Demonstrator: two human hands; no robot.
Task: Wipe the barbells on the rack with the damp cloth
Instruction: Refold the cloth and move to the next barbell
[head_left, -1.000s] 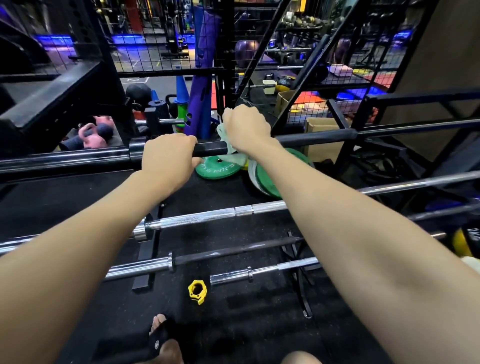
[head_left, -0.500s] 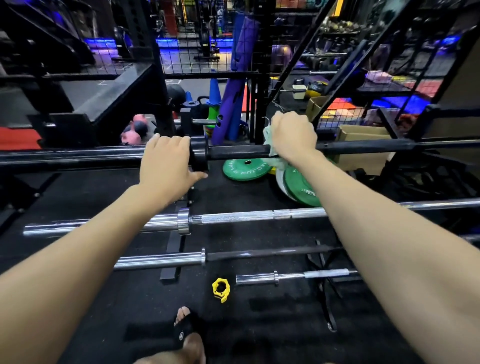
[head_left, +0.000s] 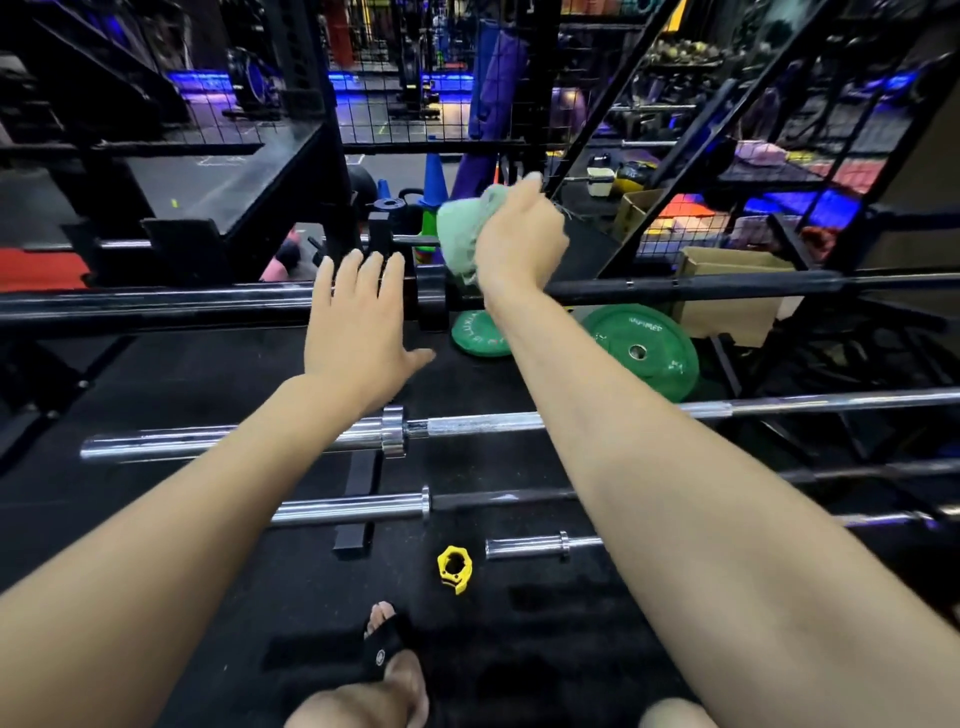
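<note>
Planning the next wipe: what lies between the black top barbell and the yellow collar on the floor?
In the head view, two chrome barbells cross the gap between the black barbell and the yellow collar.

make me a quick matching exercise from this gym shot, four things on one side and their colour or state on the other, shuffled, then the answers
Things:
1. cloth
2. left hand
3. collar clip
4. top barbell

Colour or state:
A. yellow, lying on the floor
B. black shaft, on the rack
C. pale green, bunched in the right hand
D. fingers straight, holding nothing

Pairs: 1-C, 2-D, 3-A, 4-B
</note>
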